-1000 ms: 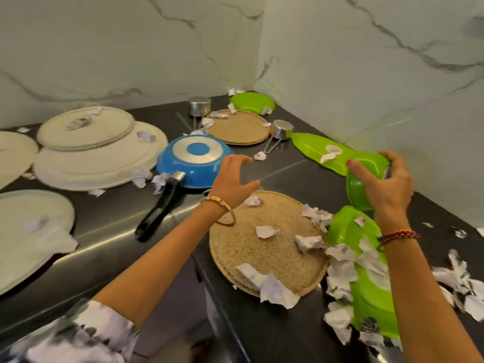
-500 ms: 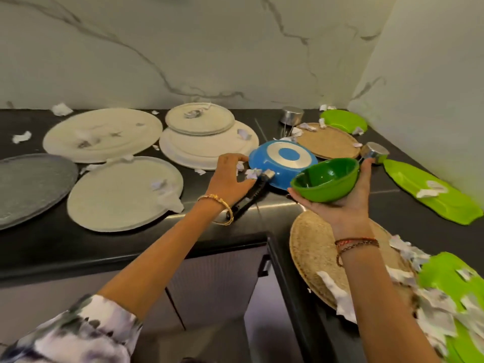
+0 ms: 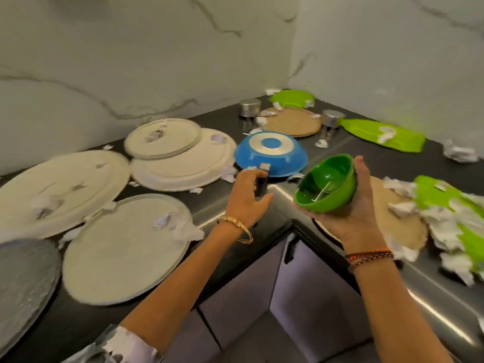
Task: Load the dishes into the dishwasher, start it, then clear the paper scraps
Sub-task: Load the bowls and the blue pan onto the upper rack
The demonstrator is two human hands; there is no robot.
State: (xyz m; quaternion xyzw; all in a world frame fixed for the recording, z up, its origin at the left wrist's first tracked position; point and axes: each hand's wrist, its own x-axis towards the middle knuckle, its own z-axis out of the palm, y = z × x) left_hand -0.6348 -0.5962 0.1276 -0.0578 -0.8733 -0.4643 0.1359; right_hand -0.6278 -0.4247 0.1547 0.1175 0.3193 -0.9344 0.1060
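Our left hand (image 3: 247, 196) curls around the black handle (image 3: 262, 184) of an upside-down blue pan (image 3: 271, 158), gripping it near where the handle meets the pan body, while the pan rests rim-down on the dark table (image 3: 217, 203). Our right hand (image 3: 348, 203) cradles a green bowl (image 3: 327, 183) from below, palm up, fingers and thumb wrapped around its outer wall, held in the air above the table's inner corner and tipped so that its opening faces us. Something thin and pale lies inside the bowl; we cannot tell what it is. Moving outward, torn paper scraps (image 3: 408, 203) litter the table, thickest at the right over a woven round mat (image 3: 392, 218) and a green tray (image 3: 445, 203). To the left lie several large pale round plates (image 3: 123, 247), some stacked, and a grey plate (image 3: 23, 284) at the edge. Behind the pan stand two small steel cups (image 3: 250, 108), another woven mat and more green dishes. No dishwasher is in view. We judge the risks as these: with both hands full, lifting the pan by its handle alone could let it swing and knock the stacked plates just beside it or sweep scraps to the floor; the tilted bowl could spill whatever is inside; and scraps clinging to the dishes could ride into the dishwasher.
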